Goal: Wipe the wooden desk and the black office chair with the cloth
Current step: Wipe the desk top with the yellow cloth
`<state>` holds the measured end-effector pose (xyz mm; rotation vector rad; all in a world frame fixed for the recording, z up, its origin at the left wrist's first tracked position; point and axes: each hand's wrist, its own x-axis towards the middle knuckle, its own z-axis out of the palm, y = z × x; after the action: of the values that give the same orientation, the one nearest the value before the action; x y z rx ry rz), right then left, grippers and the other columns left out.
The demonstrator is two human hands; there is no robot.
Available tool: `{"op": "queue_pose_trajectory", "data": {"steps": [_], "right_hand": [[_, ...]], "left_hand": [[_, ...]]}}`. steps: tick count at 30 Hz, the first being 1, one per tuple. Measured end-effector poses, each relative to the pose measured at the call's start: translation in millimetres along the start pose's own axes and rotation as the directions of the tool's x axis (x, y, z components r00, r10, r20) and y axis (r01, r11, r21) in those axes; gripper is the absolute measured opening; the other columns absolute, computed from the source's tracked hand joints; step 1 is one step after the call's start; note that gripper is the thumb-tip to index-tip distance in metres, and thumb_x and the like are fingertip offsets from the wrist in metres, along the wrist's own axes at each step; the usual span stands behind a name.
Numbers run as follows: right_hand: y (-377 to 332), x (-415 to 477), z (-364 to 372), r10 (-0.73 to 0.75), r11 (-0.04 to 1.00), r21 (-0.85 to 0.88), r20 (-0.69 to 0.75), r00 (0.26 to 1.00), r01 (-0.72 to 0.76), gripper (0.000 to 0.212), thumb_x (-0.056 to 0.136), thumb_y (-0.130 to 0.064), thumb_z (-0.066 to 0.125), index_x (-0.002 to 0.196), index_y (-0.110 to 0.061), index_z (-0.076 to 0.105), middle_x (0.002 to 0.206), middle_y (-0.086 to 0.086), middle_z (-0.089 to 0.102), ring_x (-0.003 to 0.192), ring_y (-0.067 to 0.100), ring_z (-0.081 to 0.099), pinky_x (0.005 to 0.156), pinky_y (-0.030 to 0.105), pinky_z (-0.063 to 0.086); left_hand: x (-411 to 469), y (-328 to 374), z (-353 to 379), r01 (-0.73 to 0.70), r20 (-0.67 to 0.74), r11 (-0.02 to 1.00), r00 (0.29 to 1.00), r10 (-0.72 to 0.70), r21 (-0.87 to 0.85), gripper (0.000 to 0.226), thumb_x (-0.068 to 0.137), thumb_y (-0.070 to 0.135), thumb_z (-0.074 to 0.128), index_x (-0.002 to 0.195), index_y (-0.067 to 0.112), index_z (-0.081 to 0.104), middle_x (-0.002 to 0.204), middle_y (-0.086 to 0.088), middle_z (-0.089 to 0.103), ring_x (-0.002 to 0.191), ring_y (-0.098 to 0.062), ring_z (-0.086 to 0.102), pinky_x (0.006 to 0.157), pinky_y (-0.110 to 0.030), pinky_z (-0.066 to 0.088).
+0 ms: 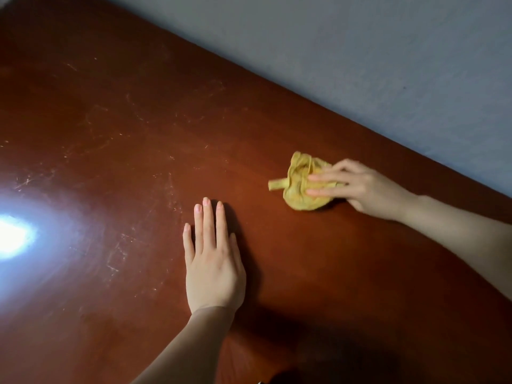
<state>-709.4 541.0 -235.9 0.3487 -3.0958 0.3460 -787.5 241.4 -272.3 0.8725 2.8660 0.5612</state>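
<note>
Reddish-brown wood fills nearly the whole view: one wooden desk [110,120], its top scuffed with fine pale scratches, and one grey-blue wall [360,51] running along its far edge. Two bare hands and one cloth are on it.

The left hand [213,270] lies flat on the desk, palm down, fingers straight and close together, holding nothing; its fingertips point toward the far edge.

Beyond this left hand and off to its right lies the cloth [299,173], yellow and crumpled into a loose bunch, resting on the desk well apart from the left hand and nearer to the wall. The bunch is about as long as it is wide. One twisted tail sticks out of it along the desk top, pointing away from the right hand.

The right hand [368,187] comes in from the right of the left hand. Its fingers [324,177] are stretched out nearly straight over the top of the cloth, pressing it down rather than gripping it; the thumb is hidden.

Far to the left of the left hand, one bright patch of glare [13,236] whitens the wood.
</note>
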Motion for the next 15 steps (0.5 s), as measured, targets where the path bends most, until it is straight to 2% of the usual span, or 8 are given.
{"op": "queue_pose_trajectory", "data": {"steps": [2, 3, 6, 10, 15], "right_hand": [[15.7, 14.0, -0.1, 0.141, 0.989, 0.051, -0.069, 0.988, -0.138, 0.053, 0.082, 0.012, 0.053, 0.124, -0.02, 0.059, 0.129, 0.003, 0.058, 0.098, 0.024, 0.051, 0.096, 0.034, 0.043], [22.2, 22.8, 0.5, 0.218, 0.975, 0.07, -0.102, 0.971, -0.212, 0.056, 0.081, 0.014, 0.057, 0.125, -0.02, 0.057, 0.128, 0.004, 0.059, 0.096, 0.026, 0.05, 0.096, 0.03, 0.04], [34.7, 51.9, 2.1, 0.389, 0.921, 0.093, -0.166, 0.906, -0.379, 0.052, 0.084, 0.014, 0.056, 0.125, -0.018, 0.059, 0.129, 0.007, 0.059, 0.096, 0.034, 0.051, 0.095, 0.034, 0.04], [48.5, 89.8, -1.4, 0.5, 0.866, 0.087, -0.17, 0.849, -0.492, 0.046, 0.09, 0.01, 0.048, 0.126, -0.015, 0.061, 0.134, 0.008, 0.056, 0.105, 0.036, 0.049, 0.1, 0.029, 0.033], [50.1, 116.7, 11.3, 0.61, 0.783, 0.075, -0.279, 0.741, -0.617, 0.052, 0.092, 0.011, 0.041, 0.129, -0.021, 0.058, 0.137, 0.005, 0.053, 0.111, 0.035, 0.047, 0.103, 0.034, 0.036]], "left_hand": [[0.1, 0.8, 0.0, 0.002, 0.006, 1.0, 1.0, -0.002, -0.005, 0.053, 0.103, 0.032, 0.01, 0.15, 0.01, 0.015, 0.156, -0.005, 0.008, 0.147, -0.022, 0.007, 0.118, -0.033, -0.004], [0.3, 1.2, 0.2, 0.003, 0.008, 1.0, 1.0, -0.003, -0.006, 0.053, 0.103, 0.031, 0.011, 0.15, 0.01, 0.015, 0.156, -0.006, 0.009, 0.147, -0.022, 0.007, 0.118, -0.033, -0.004], [0.3, 1.4, 0.8, 0.01, 0.01, 1.0, 1.0, -0.01, -0.004, 0.052, 0.103, 0.031, 0.013, 0.15, 0.01, 0.015, 0.156, -0.006, 0.011, 0.147, -0.023, 0.009, 0.118, -0.034, -0.001], [-0.1, 0.6, 0.1, 0.011, 0.02, 1.0, 1.0, -0.011, 0.003, 0.052, 0.103, 0.032, 0.011, 0.149, 0.011, 0.018, 0.156, -0.008, 0.013, 0.146, -0.024, 0.01, 0.118, -0.035, 0.0], [0.9, 1.0, -0.8, 0.02, 0.04, 1.0, 0.999, -0.02, 0.017, 0.053, 0.103, 0.033, 0.01, 0.15, 0.011, 0.02, 0.158, -0.008, 0.015, 0.147, -0.023, 0.009, 0.118, -0.035, -0.001]]}}
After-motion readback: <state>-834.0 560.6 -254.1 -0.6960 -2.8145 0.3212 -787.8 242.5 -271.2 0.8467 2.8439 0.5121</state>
